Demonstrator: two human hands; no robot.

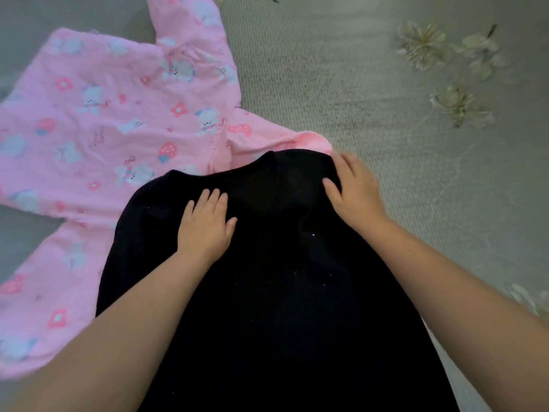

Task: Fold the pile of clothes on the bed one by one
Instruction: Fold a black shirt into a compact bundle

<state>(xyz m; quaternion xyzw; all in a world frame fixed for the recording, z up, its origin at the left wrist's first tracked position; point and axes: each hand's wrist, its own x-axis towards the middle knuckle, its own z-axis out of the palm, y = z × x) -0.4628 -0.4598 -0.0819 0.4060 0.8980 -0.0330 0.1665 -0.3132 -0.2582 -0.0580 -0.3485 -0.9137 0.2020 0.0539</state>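
A black garment (267, 292) lies spread on the bed in front of me, its far edge overlapping a pink garment. My left hand (205, 224) rests flat on its upper left part, fingers apart, holding nothing. My right hand (353, 191) lies flat on its upper right corner, fingers spread over the edge. The pink garment (98, 120), printed with bears, flowers and mushrooms, lies spread to the left and behind the black one, partly covered by it.
The bed cover (341, 84) is grey-green with a ribbed weave and pale flower prints (421, 44) at the right. A white strip (463, 382) shows beside the black garment at the lower right.
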